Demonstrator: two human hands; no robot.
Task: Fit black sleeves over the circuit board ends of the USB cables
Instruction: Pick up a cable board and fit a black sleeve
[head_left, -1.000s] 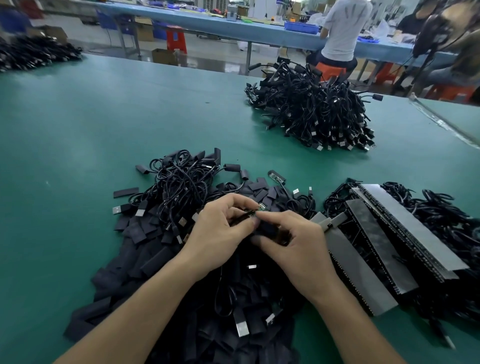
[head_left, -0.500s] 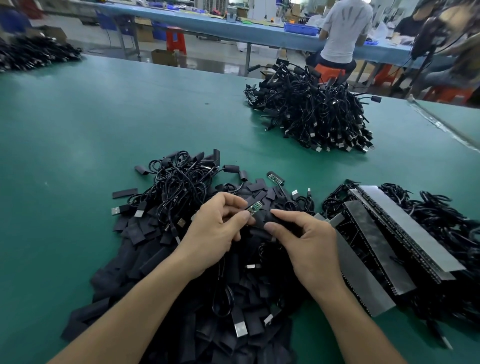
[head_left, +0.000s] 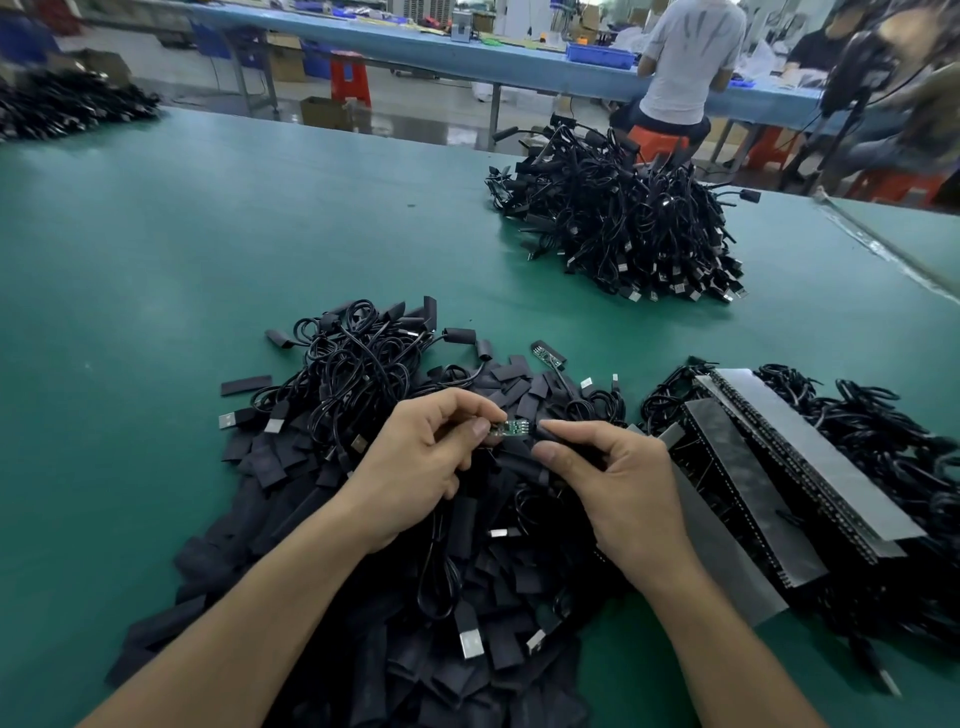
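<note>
Beyond our green table we see a long blue bench, with a blue bin on top of it, a person in a white shirt seated at it on an orange stool, and a red stool and a cardboard box beneath it.

Factory assembly floor, cable heaps, long green worktables
</note>
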